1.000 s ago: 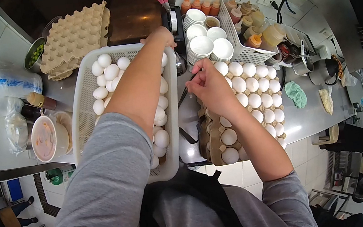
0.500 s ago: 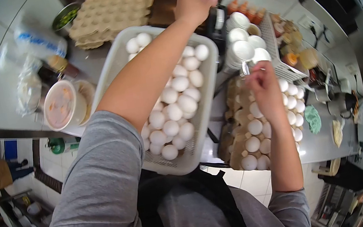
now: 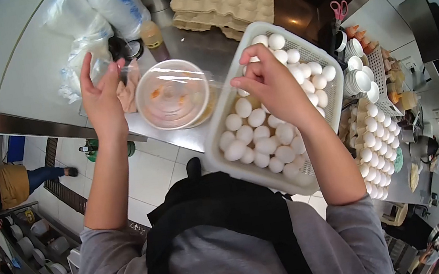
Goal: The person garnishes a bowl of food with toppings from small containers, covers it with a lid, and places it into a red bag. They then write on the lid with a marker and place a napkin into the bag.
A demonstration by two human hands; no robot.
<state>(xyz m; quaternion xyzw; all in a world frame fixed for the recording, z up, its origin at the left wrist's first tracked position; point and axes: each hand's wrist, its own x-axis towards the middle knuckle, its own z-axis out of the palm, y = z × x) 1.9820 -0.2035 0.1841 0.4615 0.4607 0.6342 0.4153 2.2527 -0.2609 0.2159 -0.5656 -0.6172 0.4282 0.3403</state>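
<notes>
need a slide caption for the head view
Right hand over a white basket of eggs, left hand raised open beside a film-covered tub on the steel counter.

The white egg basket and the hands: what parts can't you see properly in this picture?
- Head view: the right hand covers some eggs in the white basket; whether its fingertips pinch anything cannot be told.
- The left hand hides part of the plastic bags behind it.
- The round tub has glare on its film, so its contents are unclear.
- The egg tray at right is small and distorted by the lens edge.
</notes>
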